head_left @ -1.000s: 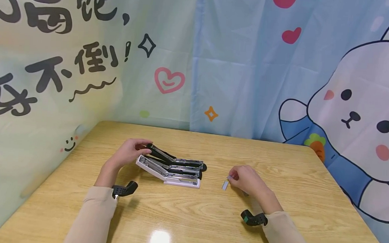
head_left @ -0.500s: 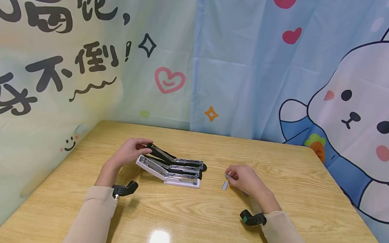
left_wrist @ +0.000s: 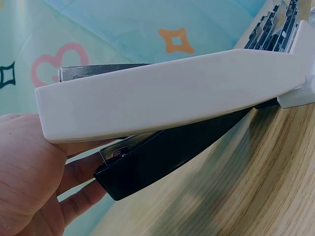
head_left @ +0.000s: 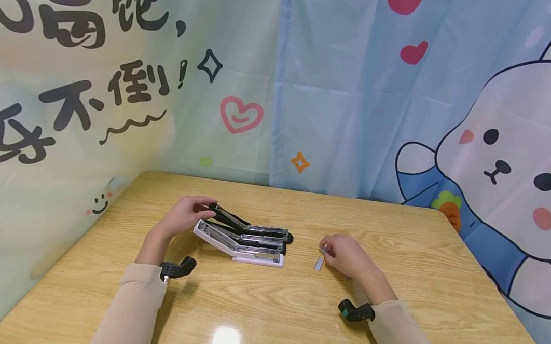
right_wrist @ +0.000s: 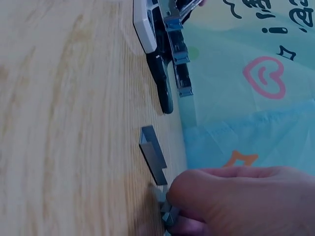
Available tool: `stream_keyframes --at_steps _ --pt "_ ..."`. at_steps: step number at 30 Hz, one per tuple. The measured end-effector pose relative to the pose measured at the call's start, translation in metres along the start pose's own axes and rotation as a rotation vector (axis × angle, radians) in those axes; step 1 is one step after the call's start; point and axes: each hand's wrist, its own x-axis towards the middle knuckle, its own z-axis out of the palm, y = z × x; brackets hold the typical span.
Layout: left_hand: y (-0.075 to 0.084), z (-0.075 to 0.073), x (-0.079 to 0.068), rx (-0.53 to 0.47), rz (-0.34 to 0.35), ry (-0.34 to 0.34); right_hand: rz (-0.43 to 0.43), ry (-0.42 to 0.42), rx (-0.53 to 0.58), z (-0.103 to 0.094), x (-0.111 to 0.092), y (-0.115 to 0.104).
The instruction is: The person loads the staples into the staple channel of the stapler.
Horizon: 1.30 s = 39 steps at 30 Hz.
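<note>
Three staplers lie side by side with their tops swung up and silver staple channels exposed: a white stapler (head_left: 213, 237) in front, a black stapler (head_left: 261, 240) in the middle, and another black stapler (head_left: 230, 218) at the back. My left hand (head_left: 181, 217) pinches the raised end of the back one between thumb and fingers; the white top (left_wrist: 162, 98) hides part of that hand in the left wrist view. To the right, my right hand (head_left: 345, 252) pinches a small grey staple strip (right_wrist: 170, 215) low over the table. Another staple strip (head_left: 319, 263) lies beside its fingertips.
The wooden table (head_left: 268, 306) runs back to a printed curtain (head_left: 326, 91). Another small grey piece (head_left: 347, 276) peeks out beneath my right hand. A black wrist camera (head_left: 357, 311) sticks out from my right wrist, and one (head_left: 178, 267) from my left.
My right hand has shifted slightly left with the staple strip between its fingertips. The left hand and the staplers have stayed where they were.
</note>
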Motion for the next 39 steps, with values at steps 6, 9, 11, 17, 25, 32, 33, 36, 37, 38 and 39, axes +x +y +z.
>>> stream_keyframes --at_steps 6,9,11,17,25,32,33,36,37,38,39 --pt "0.0 0.0 0.0 -0.002 0.008 0.007 0.043 0.021 -0.007 0.004 0.002 -0.003" --pt "-0.001 0.001 0.0 0.003 0.023 0.012 0.066 0.001 -0.007 0.004 0.004 -0.002" --pt "-0.002 0.001 0.001 0.013 0.036 0.021 0.082 -0.005 0.004 0.004 0.007 -0.001" --pt "-0.002 0.0 0.001 0.016 0.03 0.025 0.104 -0.004 0.047 0.002 0.018 -0.001" --pt "0.0 0.001 0.001 0.015 0.033 0.014 0.134 0.054 0.114 0.003 0.033 -0.011" --pt "-0.003 0.002 0.002 0.028 0.045 0.023 0.132 0.078 0.117 0.006 0.05 -0.03" --pt "-0.003 0.002 0.002 0.028 0.045 0.024 0.133 0.081 0.128 0.006 0.053 -0.034" --pt "-0.003 0.002 0.002 0.029 0.041 0.022 0.116 0.097 0.158 0.006 0.059 -0.045" --pt "-0.003 0.002 0.002 0.032 0.042 0.022 0.107 0.106 0.169 0.006 0.061 -0.048" --pt "-0.003 0.002 0.002 0.032 0.041 0.021 0.097 0.115 0.178 0.006 0.063 -0.051" --pt "-0.002 0.002 0.002 0.031 0.038 0.02 0.09 0.123 0.187 0.006 0.064 -0.055"
